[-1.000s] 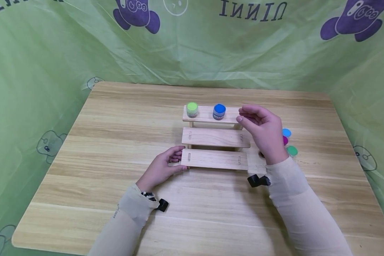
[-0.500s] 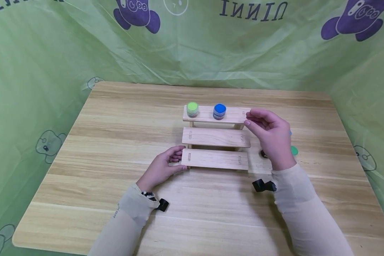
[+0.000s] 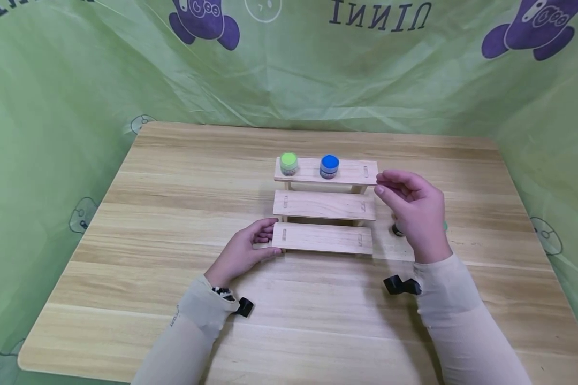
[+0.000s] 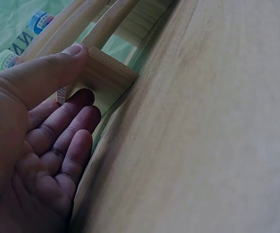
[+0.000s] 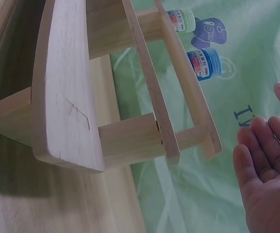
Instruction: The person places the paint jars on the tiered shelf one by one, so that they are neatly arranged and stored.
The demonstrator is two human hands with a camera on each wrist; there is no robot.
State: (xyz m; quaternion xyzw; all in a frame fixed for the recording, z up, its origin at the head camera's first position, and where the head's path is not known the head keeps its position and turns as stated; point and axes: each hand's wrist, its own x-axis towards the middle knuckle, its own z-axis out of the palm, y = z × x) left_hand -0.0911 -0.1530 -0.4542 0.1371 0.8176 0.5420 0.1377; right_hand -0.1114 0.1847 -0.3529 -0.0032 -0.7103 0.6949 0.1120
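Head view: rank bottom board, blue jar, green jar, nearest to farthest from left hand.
1. Bottom board: at the left hand, on its right.
2. Green jar: left end of top board.
3. Blue jar: middle of top board.

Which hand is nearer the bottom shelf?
Left. The left hand grips the left end of the bottom shelf; the right hand hovers near the right end of the top shelf.

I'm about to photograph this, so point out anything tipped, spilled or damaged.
Nothing stands out: the green jar and blue jar stand upright atop the wooden rack, with no spill or damage visible. The items behind the right hand are mostly hidden.
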